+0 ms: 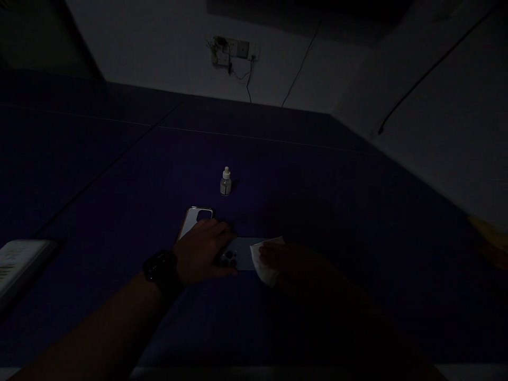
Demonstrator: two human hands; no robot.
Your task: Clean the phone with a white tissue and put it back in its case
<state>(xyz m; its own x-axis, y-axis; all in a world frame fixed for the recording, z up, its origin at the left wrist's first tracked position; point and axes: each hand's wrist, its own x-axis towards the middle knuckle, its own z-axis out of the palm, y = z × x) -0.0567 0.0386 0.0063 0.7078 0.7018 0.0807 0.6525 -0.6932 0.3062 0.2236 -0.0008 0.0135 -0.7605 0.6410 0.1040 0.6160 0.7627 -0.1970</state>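
Note:
A smartphone (243,254) lies back up on the dark blue surface, its camera lenses toward the left. My left hand (204,248), with a black watch on the wrist, grips the phone's left end between thumb and fingers. My right hand (286,259) presses a white tissue (265,267) onto the phone's right part; shadow hides much of this hand. Partly behind my left hand is a phone case (192,218) with a camera cutout. Beyond it stands a small dropper bottle (226,182) with a white cap.
A white box-like object (24,259) lies at the left edge. Wall sockets (234,50) with plugs and hanging cables are at the back. Something yellowish (490,238) lies at the far right by the wall. The room is very dark.

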